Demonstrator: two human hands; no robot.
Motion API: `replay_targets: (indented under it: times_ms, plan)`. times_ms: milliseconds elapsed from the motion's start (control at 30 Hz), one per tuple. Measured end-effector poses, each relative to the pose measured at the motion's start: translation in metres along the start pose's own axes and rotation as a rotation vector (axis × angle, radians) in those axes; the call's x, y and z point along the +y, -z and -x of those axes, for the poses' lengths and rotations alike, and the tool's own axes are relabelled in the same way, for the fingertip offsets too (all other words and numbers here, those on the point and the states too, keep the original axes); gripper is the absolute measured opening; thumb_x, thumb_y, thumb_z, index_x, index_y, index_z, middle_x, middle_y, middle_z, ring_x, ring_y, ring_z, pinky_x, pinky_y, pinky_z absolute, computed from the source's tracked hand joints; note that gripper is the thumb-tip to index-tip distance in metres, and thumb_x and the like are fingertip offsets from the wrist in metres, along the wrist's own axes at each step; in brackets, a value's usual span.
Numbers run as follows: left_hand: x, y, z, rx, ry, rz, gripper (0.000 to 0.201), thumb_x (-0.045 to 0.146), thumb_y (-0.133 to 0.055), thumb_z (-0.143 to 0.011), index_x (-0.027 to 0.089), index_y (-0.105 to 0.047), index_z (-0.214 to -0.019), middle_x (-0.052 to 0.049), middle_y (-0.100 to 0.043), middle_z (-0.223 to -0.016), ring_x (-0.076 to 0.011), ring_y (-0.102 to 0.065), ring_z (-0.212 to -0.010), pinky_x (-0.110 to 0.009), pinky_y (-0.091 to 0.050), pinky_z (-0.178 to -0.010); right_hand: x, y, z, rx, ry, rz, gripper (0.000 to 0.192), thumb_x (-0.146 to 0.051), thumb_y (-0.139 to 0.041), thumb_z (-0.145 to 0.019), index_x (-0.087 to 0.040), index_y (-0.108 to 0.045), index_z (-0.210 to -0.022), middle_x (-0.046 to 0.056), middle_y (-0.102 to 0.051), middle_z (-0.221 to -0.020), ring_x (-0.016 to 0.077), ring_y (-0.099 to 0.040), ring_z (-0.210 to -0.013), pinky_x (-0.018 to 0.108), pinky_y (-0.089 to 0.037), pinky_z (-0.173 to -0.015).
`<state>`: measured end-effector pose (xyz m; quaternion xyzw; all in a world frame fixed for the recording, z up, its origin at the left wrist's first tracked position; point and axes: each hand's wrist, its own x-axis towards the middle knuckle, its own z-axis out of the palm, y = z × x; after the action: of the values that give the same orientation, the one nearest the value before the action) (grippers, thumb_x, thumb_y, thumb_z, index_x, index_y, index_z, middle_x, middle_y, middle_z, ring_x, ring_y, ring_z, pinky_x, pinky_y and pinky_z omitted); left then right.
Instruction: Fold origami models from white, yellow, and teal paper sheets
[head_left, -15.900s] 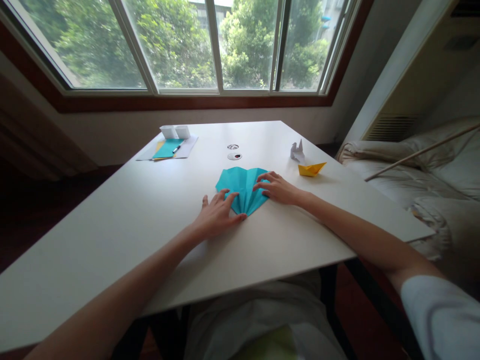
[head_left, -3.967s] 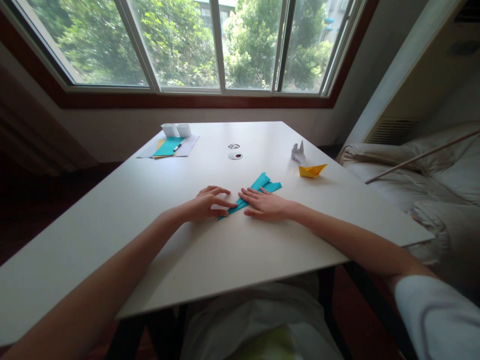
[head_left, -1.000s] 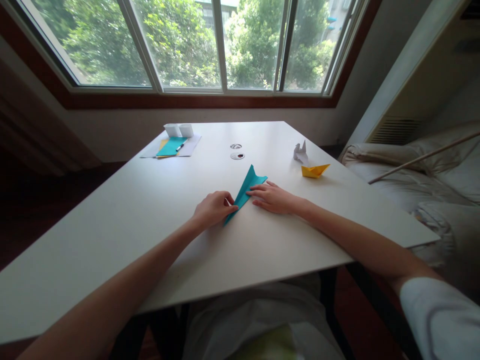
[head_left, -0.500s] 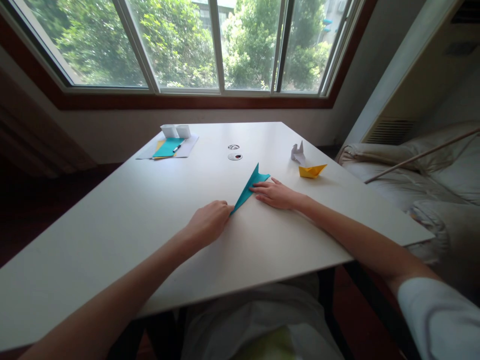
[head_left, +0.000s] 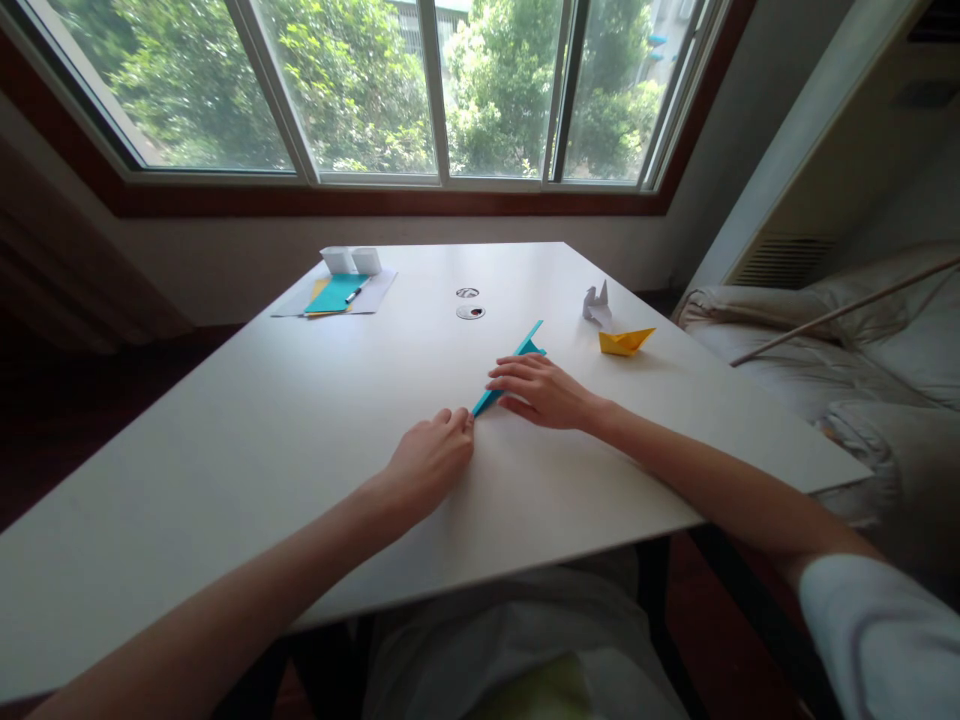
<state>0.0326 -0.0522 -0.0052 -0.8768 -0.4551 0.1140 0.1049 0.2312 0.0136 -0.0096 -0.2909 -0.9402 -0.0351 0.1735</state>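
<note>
"White table [head_left: 570,500], how much room?"
"A wide stretch from its near edge to the left hand [head_left: 433,455], closed on the blue paper's [head_left: 487,401] near tip; the right hand [head_left: 551,392] lies over its middle, fingers apart."
"Beyond the hands, how many?"
"One boat [head_left: 625,342], one bird [head_left: 597,303], two discs [head_left: 470,313], one pen [head_left: 355,294], two boxes [head_left: 366,261]."

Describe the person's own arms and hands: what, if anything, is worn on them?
The left hand and right hand are bare, with no glove, ring or watch visible. The right arm has a pale, loose sleeve higher up; the left arm shows none.
</note>
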Motion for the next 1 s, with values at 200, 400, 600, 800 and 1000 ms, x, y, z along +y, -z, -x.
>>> replay_targets:
  times_ms: [200, 400, 600, 800, 1000]
  plan:
    - [0.001, 0.004, 0.002, -0.038, 0.027, -0.005, 0.042, 0.004, -0.034, -0.083, 0.009, -0.046, -0.123, -0.015, -0.054, -0.112, -0.0232, -0.053, -0.096, -0.032, -0.048, -0.073, -0.016, -0.017, -0.001, -0.327, -0.016, -0.137, 0.066, -0.057, -0.025, -0.088, -0.019, -0.020, -0.142, 0.009, -0.021, -0.147, 0.0254, -0.019, -0.135, 0.049, -0.006, -0.108]
    - [0.001, 0.007, 0.006, -0.075, -0.001, -0.008, 0.040, 0.004, -0.036, -0.082, 0.013, -0.053, -0.117, -0.015, -0.053, -0.114, -0.0237, -0.052, -0.096, -0.031, -0.048, -0.067, -0.002, -0.022, 0.004, -0.387, -0.124, -0.227, 0.071, -0.063, -0.023, -0.085, -0.023, -0.012, -0.143, 0.005, -0.011, -0.150, 0.0247, -0.011, -0.137, 0.046, -0.006, -0.110]
    - [0.000, 0.012, 0.012, -0.099, -0.016, 0.003, 0.036, 0.002, -0.039, -0.080, 0.012, -0.060, -0.107, -0.017, -0.055, -0.108, -0.0254, -0.053, -0.091, -0.032, -0.047, -0.062, 0.033, -0.018, 0.009, -0.414, -0.296, -0.182, 0.075, -0.065, -0.020, -0.084, -0.021, -0.010, -0.144, 0.008, -0.007, -0.150, 0.0263, -0.008, -0.137, 0.050, -0.008, -0.109]
    - [-0.001, 0.016, 0.017, -0.156, -0.038, -0.031, 0.036, 0.002, -0.039, -0.078, 0.012, -0.058, -0.108, -0.016, -0.055, -0.109, -0.0251, -0.052, -0.092, -0.030, -0.046, -0.061, 0.060, -0.015, 0.015, -0.423, -0.409, -0.137, 0.074, -0.065, -0.020, -0.084, -0.022, -0.013, -0.143, 0.006, -0.011, -0.149, 0.0265, -0.013, -0.136, 0.052, -0.009, -0.108]
    - [-0.020, 0.013, 0.010, -0.070, 0.053, 0.081, 0.023, 0.016, -0.041, -0.085, 0.013, -0.058, -0.100, -0.013, -0.058, -0.097, -0.0236, -0.055, -0.086, -0.031, -0.045, -0.063, 0.067, -0.003, 0.020, -0.271, -0.336, -0.043, 0.062, -0.057, -0.040, -0.082, -0.021, -0.042, -0.132, 0.011, -0.045, -0.134, 0.0294, -0.041, -0.122, 0.052, -0.020, -0.104]
